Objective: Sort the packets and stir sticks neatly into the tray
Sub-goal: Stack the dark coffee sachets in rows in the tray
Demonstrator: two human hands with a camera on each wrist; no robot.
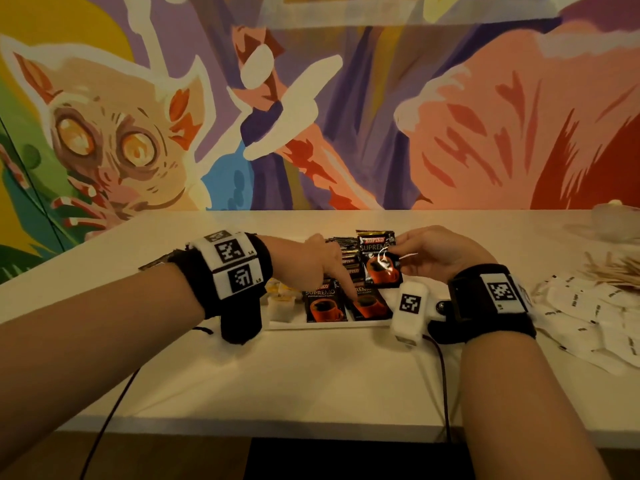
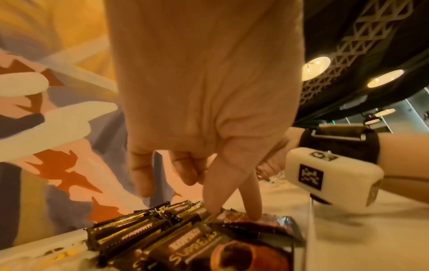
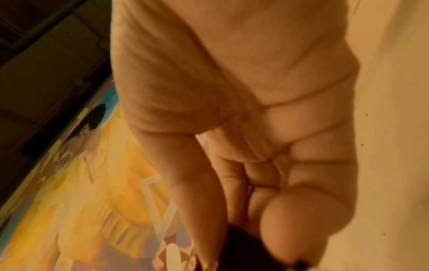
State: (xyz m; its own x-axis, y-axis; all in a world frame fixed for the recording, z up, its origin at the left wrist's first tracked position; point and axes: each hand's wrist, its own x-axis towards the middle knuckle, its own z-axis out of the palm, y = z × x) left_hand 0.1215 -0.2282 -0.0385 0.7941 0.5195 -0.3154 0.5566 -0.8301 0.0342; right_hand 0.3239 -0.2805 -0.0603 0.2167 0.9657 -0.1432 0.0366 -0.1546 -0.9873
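A white tray [image 1: 329,324] lies on the table ahead of me, with black Kopiko Supremo coffee packets [image 1: 323,304] lying flat in it and more stacked behind. My left hand [image 1: 341,282] reaches down into the tray. Its two straight fingers [image 2: 234,199] press on a coffee packet [image 2: 262,222], and the other fingers are curled. My right hand [image 1: 403,261] pinches one more coffee packet [image 1: 379,261] by its right edge and holds it upright just above the tray's far right part. The right wrist view shows only a dark corner of that packet [image 3: 243,243] under the fingers.
Yellow packets [image 1: 281,289] fill the tray's left part. White sugar packets [image 1: 588,317] are scattered on the table to the right, with a heap of wooden stir sticks [image 1: 613,268] behind them. Cables hang over the table's near edge.
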